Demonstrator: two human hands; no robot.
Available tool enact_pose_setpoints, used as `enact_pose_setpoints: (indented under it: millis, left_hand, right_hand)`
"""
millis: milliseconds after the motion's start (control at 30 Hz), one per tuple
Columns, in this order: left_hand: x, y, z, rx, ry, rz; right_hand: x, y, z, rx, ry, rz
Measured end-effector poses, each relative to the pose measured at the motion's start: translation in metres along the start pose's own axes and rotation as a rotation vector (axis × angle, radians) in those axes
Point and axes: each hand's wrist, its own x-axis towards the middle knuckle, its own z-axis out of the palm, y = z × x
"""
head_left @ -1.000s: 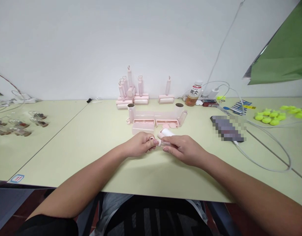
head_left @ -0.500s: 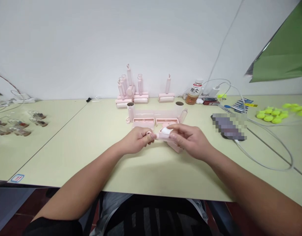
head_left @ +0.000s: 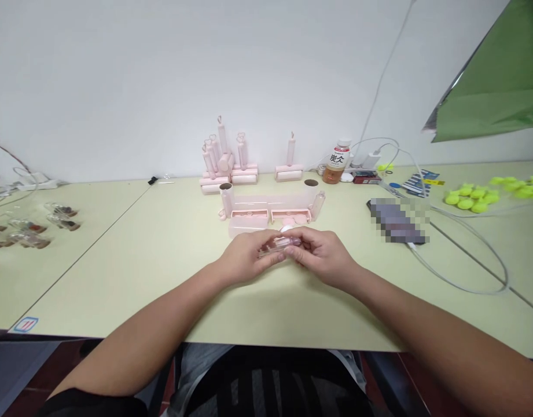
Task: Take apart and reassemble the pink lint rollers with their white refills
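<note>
My left hand [head_left: 245, 259] and my right hand [head_left: 322, 255] meet just above the pale green table [head_left: 162, 255], both closed on a small pink lint roller [head_left: 280, 245] with a clear cover. The left fingers pinch its left end; the right fingers wrap its right end. Just beyond the hands lie pink trays with loose pink parts [head_left: 269, 216], with a pink tube [head_left: 226, 198] standing at their left and a clear cover [head_left: 317, 204] at their right.
Several assembled pink rollers [head_left: 230, 162] stand by the back wall, another roller [head_left: 289, 164] beside a drink bottle [head_left: 336, 162]. A phone [head_left: 396, 220] with white cables [head_left: 466, 255] lies right. Yellow-green caps [head_left: 478, 196] lie far right; small clear items [head_left: 27, 223] far left.
My hands have drawn closer together over the roller and dropped a little toward the table. The white roll that showed between them is now mostly covered.
</note>
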Motion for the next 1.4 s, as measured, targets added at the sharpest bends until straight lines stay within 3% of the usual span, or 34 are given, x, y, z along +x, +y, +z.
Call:
enact_pose_setpoints:
  millis: [100,200,267,400,533,667,767,867,967,1200,1400]
  left_hand:
    - [-0.001,0.0,0.005,-0.001,0.007,0.012]
    - [-0.002,-0.004,0.004,-0.022,0.025,0.017]
    - [-0.003,-0.005,0.001,-0.038,0.027,0.044]
    - [-0.002,-0.004,-0.002,-0.043,0.008,0.091]
    - [-0.002,-0.004,-0.001,-0.064,-0.016,0.099]
    - [-0.002,-0.005,-0.001,-0.048,-0.018,0.063]
    - [-0.003,-0.005,-0.001,-0.026,-0.03,0.021]
    - [-0.003,-0.006,0.0,-0.054,-0.031,0.01]
    - [-0.003,-0.006,0.002,-0.079,-0.029,0.029]
    - [-0.001,-0.002,0.001,-0.077,-0.022,0.062]
    - [-0.002,-0.001,0.0,-0.06,-0.096,0.048]
  right_hand:
    - [0.004,0.002,-0.008,-0.024,0.088,-0.013]
    - [0.011,0.011,-0.021,-0.159,0.229,0.079]
    - [0.014,0.018,-0.023,-0.267,0.162,0.165]
    - [0.012,0.026,-0.016,-0.375,-0.109,0.254]
    - [0.009,0.022,-0.013,-0.382,-0.202,0.33]
    - [0.015,0.014,-0.024,-0.21,-0.072,0.306]
    - [0.019,0.009,-0.031,0.115,0.052,0.307]
    - [0.02,0.003,-0.031,0.459,0.061,0.367]
    - [0.017,-0.001,-0.027,0.633,0.035,0.381]
    - [0.014,0.001,-0.021,0.74,0.045,0.39]
    - [0.014,0.005,-0.019,0.664,0.075,0.348]
